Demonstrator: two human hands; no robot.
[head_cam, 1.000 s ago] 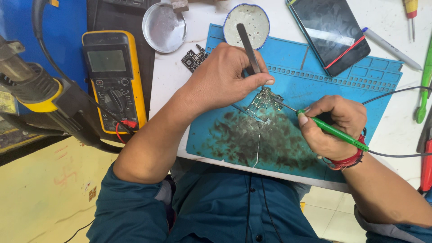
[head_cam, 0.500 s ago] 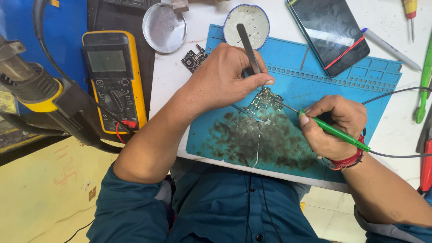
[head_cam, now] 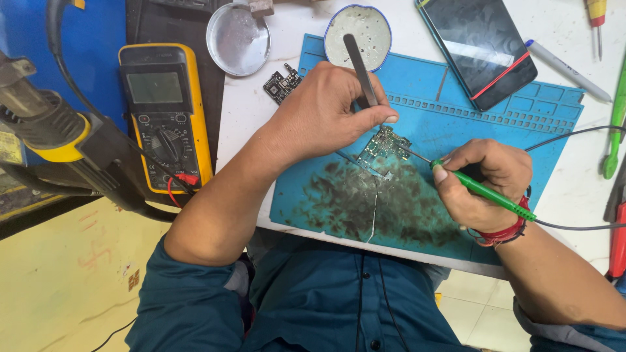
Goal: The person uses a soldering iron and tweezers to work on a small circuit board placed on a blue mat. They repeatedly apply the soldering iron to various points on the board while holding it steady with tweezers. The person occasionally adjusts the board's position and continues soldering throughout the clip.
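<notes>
A small green circuit board [head_cam: 386, 146] lies on a blue work mat [head_cam: 495, 117] stained dark near its front. My left hand [head_cam: 329, 114] holds grey tweezers [head_cam: 360, 68] whose tips press down at the board's upper edge. My right hand [head_cam: 479, 182] grips a green soldering iron [head_cam: 492, 194] like a pen; its thin metal tip reaches left and touches the board's right side. A black cable runs from the iron off to the right.
A yellow multimeter [head_cam: 163, 117] and a hot-air gun [head_cam: 59, 140] sit at the left. A metal lid [head_cam: 238, 39], a round tin [head_cam: 358, 26], a second small board [head_cam: 282, 83] and a phone [head_cam: 479, 42] lie at the back. Pen and screwdrivers lie at the right.
</notes>
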